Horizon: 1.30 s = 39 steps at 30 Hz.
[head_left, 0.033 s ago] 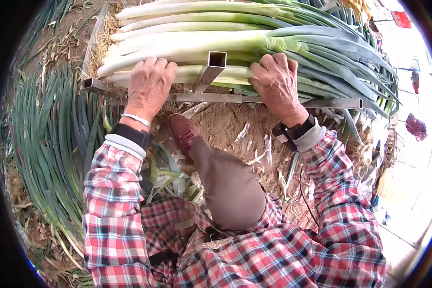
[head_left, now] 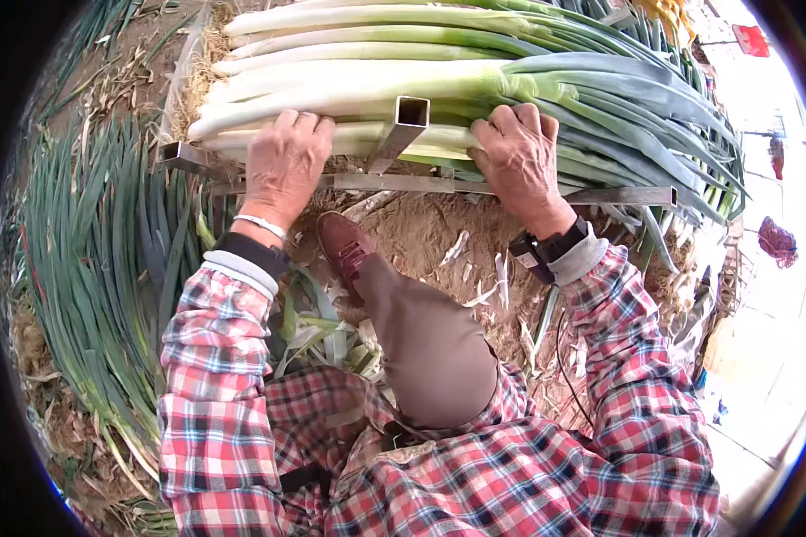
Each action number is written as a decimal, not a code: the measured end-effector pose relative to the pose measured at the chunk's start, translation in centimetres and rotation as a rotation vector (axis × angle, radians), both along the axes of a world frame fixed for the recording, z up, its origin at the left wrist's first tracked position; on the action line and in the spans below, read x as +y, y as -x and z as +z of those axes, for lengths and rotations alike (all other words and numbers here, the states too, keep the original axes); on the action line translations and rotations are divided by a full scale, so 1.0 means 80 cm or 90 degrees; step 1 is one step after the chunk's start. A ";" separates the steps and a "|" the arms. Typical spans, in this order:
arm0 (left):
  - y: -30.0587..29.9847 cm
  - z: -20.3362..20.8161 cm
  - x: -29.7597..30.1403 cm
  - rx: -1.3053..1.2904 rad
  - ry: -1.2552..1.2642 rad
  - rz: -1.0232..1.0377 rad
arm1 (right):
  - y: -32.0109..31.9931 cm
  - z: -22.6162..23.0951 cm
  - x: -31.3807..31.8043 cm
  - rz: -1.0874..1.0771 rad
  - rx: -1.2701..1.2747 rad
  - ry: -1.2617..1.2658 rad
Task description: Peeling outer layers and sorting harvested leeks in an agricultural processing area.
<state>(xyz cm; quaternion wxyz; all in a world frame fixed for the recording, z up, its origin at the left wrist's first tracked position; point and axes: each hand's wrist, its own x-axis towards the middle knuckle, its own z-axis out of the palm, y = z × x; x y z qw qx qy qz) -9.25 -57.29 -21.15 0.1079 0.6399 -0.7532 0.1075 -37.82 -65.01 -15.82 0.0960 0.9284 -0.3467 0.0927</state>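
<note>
Long green onions (head_left: 358, 82) lie stacked crosswise in front of me, white root ends to the left and green leaves to the right. They rest in a square-tube metal rack (head_left: 403, 183). Over the white stems of the nearest onion my left hand (head_left: 287, 159) is closed, its fingertips hidden behind the stems. My right hand (head_left: 521, 161) grips the same near edge of the stack further right, where the white turns green; its thumb presses on the near side. Between both hands stands a short, hollow upright post (head_left: 398, 139) of the rack.
More green onions (head_left: 90, 268) lie heaped on the ground at my left. Stripped leaves (head_left: 318, 331) and dry scraps litter the soil around my shoe (head_left: 345, 246). The rack's bar end (head_left: 663, 195) juts out at right, and another bar end (head_left: 184, 157) at left.
</note>
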 end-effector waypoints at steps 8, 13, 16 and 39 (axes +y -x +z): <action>-0.017 0.000 0.042 0.128 0.093 0.003 | 0.011 0.056 -0.012 -0.072 -0.029 -0.051; -0.091 0.009 0.031 0.023 0.042 0.087 | 0.023 0.073 -0.066 0.081 0.069 -0.105; -0.105 0.011 0.024 -0.017 0.028 0.075 | 0.015 0.079 -0.065 0.107 0.114 -0.109; -0.125 -0.012 0.097 0.268 0.329 0.140 | 0.023 0.018 -0.051 0.048 0.190 -0.069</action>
